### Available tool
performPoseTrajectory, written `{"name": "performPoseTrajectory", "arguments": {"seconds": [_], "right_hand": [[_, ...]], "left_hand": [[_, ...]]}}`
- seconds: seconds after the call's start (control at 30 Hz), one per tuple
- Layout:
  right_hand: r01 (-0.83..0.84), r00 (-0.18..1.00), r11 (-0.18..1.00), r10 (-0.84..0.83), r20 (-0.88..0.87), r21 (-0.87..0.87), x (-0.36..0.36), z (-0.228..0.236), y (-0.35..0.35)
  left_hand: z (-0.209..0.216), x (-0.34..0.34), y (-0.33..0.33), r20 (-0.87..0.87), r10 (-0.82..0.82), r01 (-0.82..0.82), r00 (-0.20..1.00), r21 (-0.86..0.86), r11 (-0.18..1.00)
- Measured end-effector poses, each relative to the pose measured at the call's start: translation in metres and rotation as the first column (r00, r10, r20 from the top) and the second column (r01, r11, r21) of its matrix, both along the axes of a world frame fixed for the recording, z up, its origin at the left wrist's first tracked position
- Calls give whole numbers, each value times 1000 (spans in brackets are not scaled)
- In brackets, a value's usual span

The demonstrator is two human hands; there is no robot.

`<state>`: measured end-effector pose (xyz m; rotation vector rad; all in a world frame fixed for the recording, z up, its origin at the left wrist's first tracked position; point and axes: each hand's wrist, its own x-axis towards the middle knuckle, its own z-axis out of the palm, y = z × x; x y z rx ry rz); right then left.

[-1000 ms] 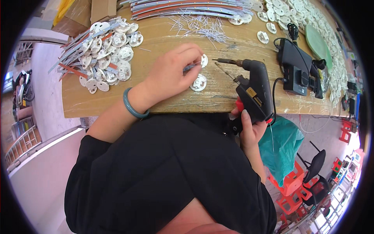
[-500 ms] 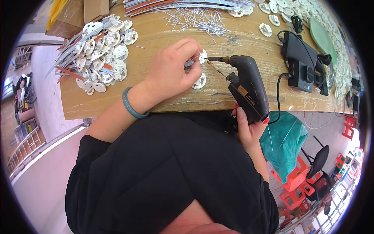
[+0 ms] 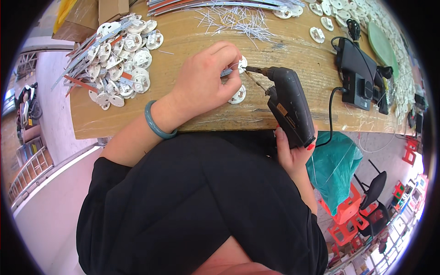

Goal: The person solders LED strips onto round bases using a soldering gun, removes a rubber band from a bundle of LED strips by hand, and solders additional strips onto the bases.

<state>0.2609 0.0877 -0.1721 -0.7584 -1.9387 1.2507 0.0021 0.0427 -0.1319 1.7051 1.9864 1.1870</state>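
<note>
My left hand [image 3: 206, 75], with a bangle on its wrist, is closed in a pinch on a thin grey strip [image 3: 226, 72]. Its fingertips are beside a round white disc [image 3: 242, 64] on the table, partly hidden behind them. From the right, the tip of a black soldering gun [image 3: 293, 107] reaches this disc; whether it touches cannot be told. My right hand [image 3: 293, 153] grips the gun by its lower handle, near the table's front edge. Just below the left fingers lies a second white disc [image 3: 238, 95].
At the left is a heap of white discs with strips [image 3: 121, 64]. Thin white wires [image 3: 238, 23] lie scattered at the back, before long strips [image 3: 197, 7]. On the right are a black power unit [image 3: 357, 68] with cables and a green tray [image 3: 380, 43]. A teal bag [image 3: 334, 169] hangs below the edge.
The soldering gun's body has shifted slightly left and tilted a little, its tip staying by the disc. My left hand keeps its pinch; the whole view has shifted slightly.
</note>
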Motion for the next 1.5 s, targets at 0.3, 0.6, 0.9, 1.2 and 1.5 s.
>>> {"name": "performPoseTrajectory", "arguments": {"seconds": [0.3,0.6,0.9,1.2,1.5], "right_hand": [[34,999,998,-34,-6,-50,-1,-3,-1],[14,1000,999,-14,8,-37,-2,-2,0],[11,1000,1000,-11,-6,-23,-6,3,-2],[37,999,996,-39,-21,-85,-2,-3,-2],[17,999,999,-16,28,-32,-2,-1,0]], "left_hand": [[-2,0,1,-15,1,0,1000,10,1000],[-2,-1,0,3,8,-8,1000,0,1000],[-2,-2,0,21,0,0,1000,8,1000],[-1,-4,1,56,-14,15,998,-8,1000],[0,-5,1,98,-16,18,995,-21,1000]]}}
